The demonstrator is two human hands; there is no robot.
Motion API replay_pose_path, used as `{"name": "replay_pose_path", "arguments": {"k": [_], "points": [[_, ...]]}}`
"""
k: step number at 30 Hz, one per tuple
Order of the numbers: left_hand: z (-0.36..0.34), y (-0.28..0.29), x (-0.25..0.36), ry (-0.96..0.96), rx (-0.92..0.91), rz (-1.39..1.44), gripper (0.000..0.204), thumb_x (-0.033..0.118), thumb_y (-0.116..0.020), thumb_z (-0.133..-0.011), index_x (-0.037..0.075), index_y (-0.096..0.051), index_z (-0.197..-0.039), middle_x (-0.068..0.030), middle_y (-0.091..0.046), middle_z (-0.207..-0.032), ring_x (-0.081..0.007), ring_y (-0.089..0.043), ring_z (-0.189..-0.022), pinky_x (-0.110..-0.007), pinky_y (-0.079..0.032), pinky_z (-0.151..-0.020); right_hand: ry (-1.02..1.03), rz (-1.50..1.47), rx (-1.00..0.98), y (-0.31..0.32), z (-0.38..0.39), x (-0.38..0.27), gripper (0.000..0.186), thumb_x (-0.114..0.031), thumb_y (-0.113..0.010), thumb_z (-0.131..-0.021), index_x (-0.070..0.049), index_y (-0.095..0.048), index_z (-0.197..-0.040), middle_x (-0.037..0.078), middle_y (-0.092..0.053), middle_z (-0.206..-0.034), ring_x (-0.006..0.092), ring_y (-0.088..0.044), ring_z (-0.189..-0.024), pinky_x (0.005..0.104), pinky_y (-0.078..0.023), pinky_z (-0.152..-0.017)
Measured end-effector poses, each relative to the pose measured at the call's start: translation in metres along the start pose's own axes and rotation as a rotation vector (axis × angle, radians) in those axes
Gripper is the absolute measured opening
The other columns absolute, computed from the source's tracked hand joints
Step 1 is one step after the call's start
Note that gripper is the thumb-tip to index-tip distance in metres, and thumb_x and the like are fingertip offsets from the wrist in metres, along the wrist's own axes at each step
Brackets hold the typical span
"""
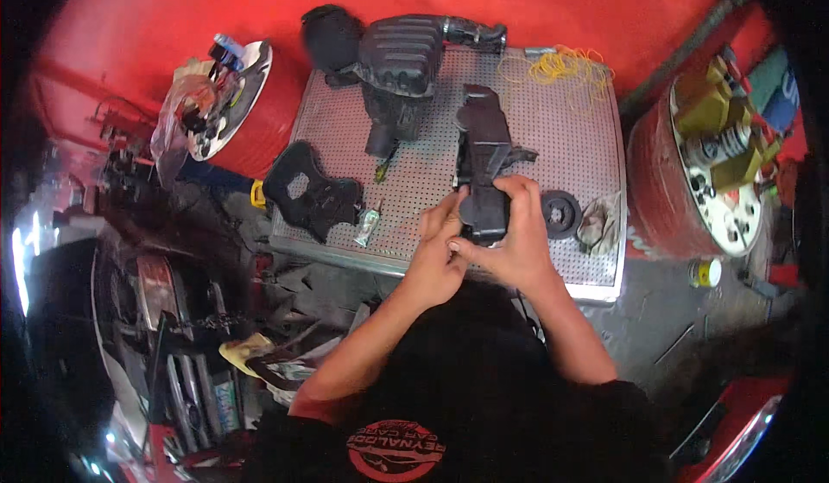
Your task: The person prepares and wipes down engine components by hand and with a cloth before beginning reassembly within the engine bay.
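Both hands are on a long black engine cover (489,142), which lies lengthwise over the perforated metal table (570,129). My left hand (442,241) is closed at the near end's left side, its fingertips partly hidden. My right hand (516,237) wraps round the near right corner, with its thumb by the left hand. Right of the cover lies a round black pulley (560,215) beside a crumpled rag (599,224). A small tube (367,227) and a flat black plastic cover (315,196) are on the left. Behind stands a black ribbed air filter housing (401,51) with a hose.
Yellow cord (570,66) lies tangled at the table's far right. Red drums stand on both sides, the left drum (275,124) holding tools and bags, the right drum (663,193) holding bottles and a coil-spring part. A car front (186,345) is at lower left.
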State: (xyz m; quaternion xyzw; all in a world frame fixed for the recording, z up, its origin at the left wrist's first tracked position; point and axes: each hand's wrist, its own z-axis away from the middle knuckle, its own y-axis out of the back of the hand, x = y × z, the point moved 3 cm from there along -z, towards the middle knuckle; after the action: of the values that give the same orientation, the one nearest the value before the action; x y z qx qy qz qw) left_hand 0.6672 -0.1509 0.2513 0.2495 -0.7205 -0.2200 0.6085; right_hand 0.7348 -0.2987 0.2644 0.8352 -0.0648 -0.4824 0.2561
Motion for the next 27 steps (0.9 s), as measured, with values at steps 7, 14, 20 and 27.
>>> {"name": "replay_pose_path", "arguments": {"k": [7, 14, 20, 27], "points": [[-0.012, -0.027, 0.014, -0.051, -0.038, -0.127, 0.096, 0.004, -0.067, -0.075, 0.015, -0.025, -0.161, -0.0239, -0.039, -0.148, -0.0426, -0.04, -0.133, -0.05, -0.033, -0.111, 0.056, 0.022, 0.016, 0.029, 0.002, 0.019, 0.087, -0.033, -0.092, -0.064, 0.001, -0.042, -0.128, 0.024, -0.048, -0.122, 0.0412, -0.05, -0.117, 0.0492, -0.043, -0.102], [-0.043, 0.015, 0.025, -0.176, -0.176, -0.217, 0.085, 0.005, -0.065, -0.081, 0.013, -0.031, -0.159, -0.0189, -0.064, -0.117, -0.0367, -0.058, -0.113, -0.049, -0.041, -0.103, 0.041, 0.025, 0.016, 0.037, 0.008, 0.025, 0.09, -0.024, -0.094, -0.059, -0.001, -0.04, -0.128, 0.019, -0.045, -0.122, 0.0346, -0.048, -0.118, 0.0439, -0.039, -0.105], [-0.078, 0.025, 0.018, -0.071, -0.164, -0.138, 0.083, -0.004, -0.057, -0.083, 0.022, -0.033, -0.159, -0.0174, -0.067, -0.097, -0.0362, -0.064, -0.095, -0.045, -0.051, -0.089, 0.009, -0.046, 0.011, 0.031, 0.006, 0.03, 0.094, -0.025, -0.097, -0.057, -0.003, -0.04, -0.129, 0.019, -0.048, -0.126, 0.034, -0.051, -0.119, 0.0438, -0.042, -0.104], [-0.084, 0.025, 0.001, -0.104, -0.291, -0.104, 0.09, -0.007, -0.053, -0.08, 0.027, -0.029, -0.16, -0.0192, -0.064, -0.101, -0.0383, -0.063, -0.097, -0.047, -0.051, -0.091, -0.128, -0.052, -0.047, 0.028, 0.006, 0.03, 0.092, -0.023, -0.095, -0.058, -0.001, -0.04, -0.128, 0.019, -0.051, -0.126, 0.0312, -0.055, -0.118, 0.0412, -0.044, -0.103]]}}
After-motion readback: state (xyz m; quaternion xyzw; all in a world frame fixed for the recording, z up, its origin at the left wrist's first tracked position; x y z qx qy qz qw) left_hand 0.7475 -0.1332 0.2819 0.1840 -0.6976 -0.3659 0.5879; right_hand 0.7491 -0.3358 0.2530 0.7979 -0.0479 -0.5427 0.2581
